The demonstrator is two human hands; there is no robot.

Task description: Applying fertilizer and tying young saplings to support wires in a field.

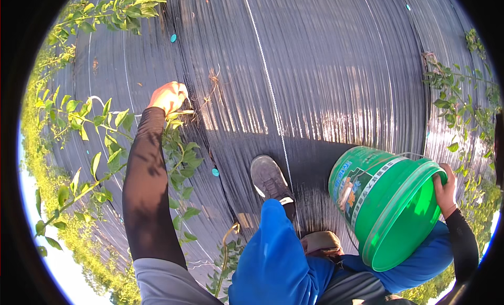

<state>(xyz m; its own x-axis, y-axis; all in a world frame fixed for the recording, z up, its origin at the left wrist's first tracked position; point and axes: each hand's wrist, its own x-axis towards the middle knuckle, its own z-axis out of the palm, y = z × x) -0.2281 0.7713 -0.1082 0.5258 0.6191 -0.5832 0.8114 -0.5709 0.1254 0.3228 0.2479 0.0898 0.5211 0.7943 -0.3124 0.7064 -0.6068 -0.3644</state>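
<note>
My right hand (445, 191) grips the rim of a green plastic bucket (378, 191) with printed writing and a wire handle. The bucket lies tilted on its side against my right leg, its mouth towards me, and bare green wall shows inside. On the left, my left hand (170, 98) is low over the black woven ground cover (315, 61), its fingers bent together at the base of a leafy plant (183, 159). Whether anything is pinched in those fingers is hidden. Dry roots or stems (212, 86) lie just beyond that hand.
Long leafy branches (94, 124) arch across my left forearm's outer side. More shrubs (453, 92) line the right side. Blue-green pegs (215, 172) dot the ground cover along its seams. My grey shoe (269, 177) stands beside a white line (267, 68) in the fabric.
</note>
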